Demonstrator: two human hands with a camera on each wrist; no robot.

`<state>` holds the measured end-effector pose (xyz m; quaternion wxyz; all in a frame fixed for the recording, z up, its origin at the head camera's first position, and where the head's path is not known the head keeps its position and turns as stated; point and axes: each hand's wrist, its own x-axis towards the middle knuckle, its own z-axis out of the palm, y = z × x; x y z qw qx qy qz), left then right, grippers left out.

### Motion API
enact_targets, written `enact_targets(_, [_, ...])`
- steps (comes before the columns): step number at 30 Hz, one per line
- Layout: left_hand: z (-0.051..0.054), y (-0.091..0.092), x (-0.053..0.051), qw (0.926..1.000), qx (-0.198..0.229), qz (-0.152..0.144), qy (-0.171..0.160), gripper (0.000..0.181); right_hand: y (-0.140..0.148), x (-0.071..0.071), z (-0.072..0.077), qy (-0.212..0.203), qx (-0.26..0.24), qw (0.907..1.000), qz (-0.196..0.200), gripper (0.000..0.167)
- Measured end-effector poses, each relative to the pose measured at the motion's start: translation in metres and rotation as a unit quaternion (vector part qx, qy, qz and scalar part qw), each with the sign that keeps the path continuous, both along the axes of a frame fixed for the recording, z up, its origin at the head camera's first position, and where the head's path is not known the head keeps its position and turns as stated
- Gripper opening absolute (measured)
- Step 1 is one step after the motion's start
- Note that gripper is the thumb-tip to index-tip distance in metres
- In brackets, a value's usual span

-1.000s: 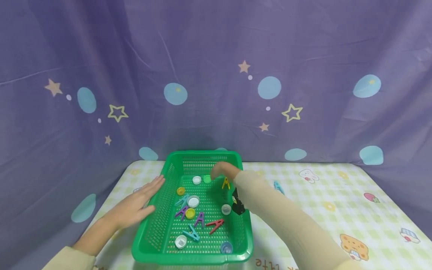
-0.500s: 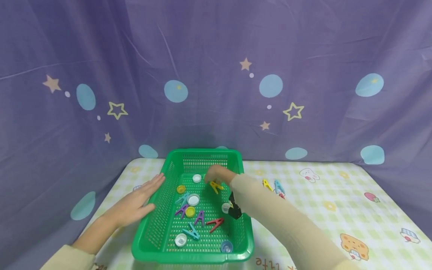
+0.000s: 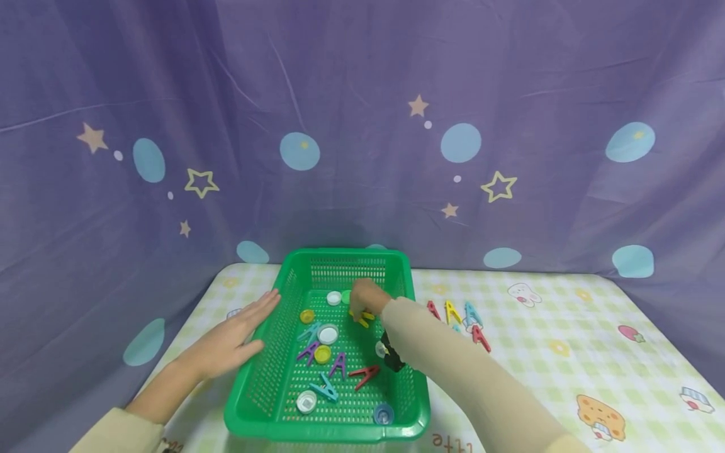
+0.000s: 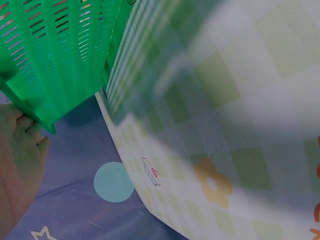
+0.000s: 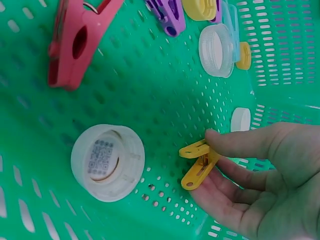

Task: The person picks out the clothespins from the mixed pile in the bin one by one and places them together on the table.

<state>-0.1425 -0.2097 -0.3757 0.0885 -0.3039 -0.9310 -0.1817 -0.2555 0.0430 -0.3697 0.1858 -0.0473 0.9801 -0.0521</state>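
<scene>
Inside the green basket (image 3: 325, 433), my right hand (image 3: 367, 297) pinches a yellow clothespin (image 5: 198, 175) between thumb and fingers, close above the perforated floor. My left hand (image 3: 226, 343) lies along the basket's left rim with straight fingers; the left wrist view shows its fingertips at the green edge. Around the basket floor lie a red clothespin (image 3: 364, 375), two purple clothespins (image 3: 338, 363), light blue clothespins (image 3: 325, 388) and several bottle caps, among them a white cap (image 3: 306, 401), a yellow cap (image 3: 322, 354) and a blue cap (image 3: 383, 414). My right sleeve hides part of the right wall.
Right of the basket, on the checked tablecloth (image 3: 544, 377), lie more clothespins: a yellow clothespin (image 3: 451, 312), a blue clothespin (image 3: 472, 313) and red ones (image 3: 480, 338). A purple curtain (image 3: 362, 126) hangs behind the table. Basket walls rise around the right hand.
The yellow clothespin has shifted left and turned in my right hand. My right forearm has moved, uncovering more clothespins on the tablecloth. The left hand stays at the rim.
</scene>
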Motion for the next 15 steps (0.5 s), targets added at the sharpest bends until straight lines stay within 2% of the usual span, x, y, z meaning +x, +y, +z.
enact_targets(4, [0.002,0.001,-0.001,1.0,-0.002,0.0,-0.002,0.073,0.003,0.0,0.0,0.013,-0.029,0.9994,-0.016,0.025])
enact_targets(7, [0.002,0.001,-0.001,1.0,-0.003,0.001,-0.003,0.073,0.007,-0.001,0.001,0.003,-0.069,0.9973,-0.023,0.023])
enact_targets(12, [0.003,0.002,0.0,0.9999,-0.006,0.006,-0.007,0.073,0.015,-0.006,0.004,-0.066,-0.158,0.9848,-0.031,0.016])
enact_targets(15, [0.004,0.003,0.001,0.9999,-0.007,0.009,-0.008,0.073,0.019,-0.007,0.008,-0.105,-0.182,0.9775,-0.023,0.012])
